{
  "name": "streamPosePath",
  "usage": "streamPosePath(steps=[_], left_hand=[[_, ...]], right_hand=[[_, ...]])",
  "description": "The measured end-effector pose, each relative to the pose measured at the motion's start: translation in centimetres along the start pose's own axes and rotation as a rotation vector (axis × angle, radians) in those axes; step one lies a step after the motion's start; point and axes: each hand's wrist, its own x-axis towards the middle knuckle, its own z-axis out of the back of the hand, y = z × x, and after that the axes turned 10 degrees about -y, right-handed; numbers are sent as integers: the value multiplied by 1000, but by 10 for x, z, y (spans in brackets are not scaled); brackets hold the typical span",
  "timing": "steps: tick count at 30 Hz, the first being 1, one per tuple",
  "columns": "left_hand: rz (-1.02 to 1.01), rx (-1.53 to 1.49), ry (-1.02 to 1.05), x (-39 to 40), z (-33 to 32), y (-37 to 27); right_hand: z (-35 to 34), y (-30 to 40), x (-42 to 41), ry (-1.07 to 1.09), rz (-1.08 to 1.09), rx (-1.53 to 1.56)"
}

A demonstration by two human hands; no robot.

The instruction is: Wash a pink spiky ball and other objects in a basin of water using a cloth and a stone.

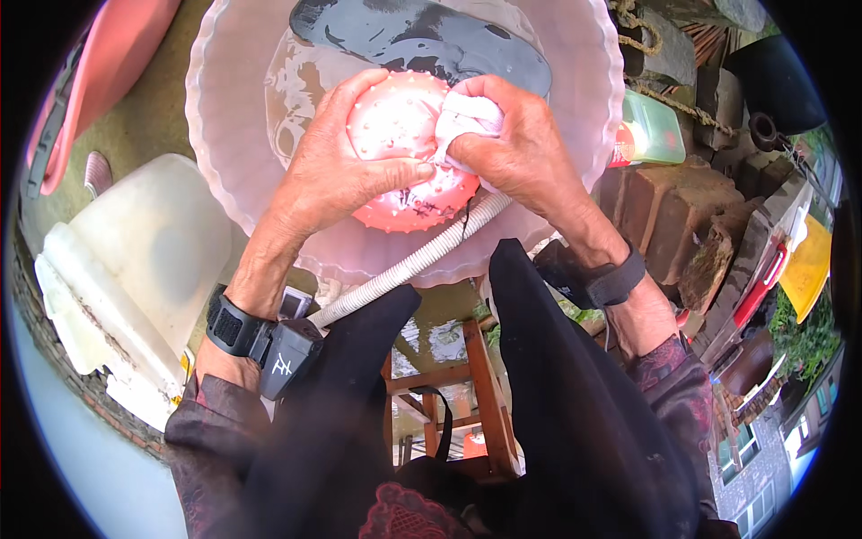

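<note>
A pink, knobbly rubber ball (397,128) with dark marks on its lower part is held over a large pale pink scalloped basin (229,121). My left hand (337,155) grips its left side, thumb across the front. In my right hand (522,135) is a bunched white cloth (465,124), pressed against the ball's right side. Behind the ball, a dark, smooth, elongated object (431,40) lies in the basin's water; I cannot tell what it is. A ribbed white hose (417,259) runs across the basin's near rim, below the ball.
A translucent white plastic container (155,236) stands left of the basin, near a pink tub (114,67). To the right are a green translucent plastic container (653,128), bricks (673,209) and a rope (680,108). A wooden stool (485,397) shows between the knees.
</note>
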Motion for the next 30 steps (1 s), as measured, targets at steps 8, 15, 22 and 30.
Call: streamPosePath(steps=[8, 15, 22, 30], left_hand=[[-71, -20, -36, -4, -5, -2], [-77, 90, -42, 0, -6, -4], [-98, 94, -27, -2, -4, -9], [-46, 67, -31, -1, -3, -2]], right_hand=[[11, 8, -3, 85, -106, 28], [4, 6, 4, 68, 9, -147], [12, 7, 0, 91, -130, 83], [12, 8, 5, 106, -164, 78]])
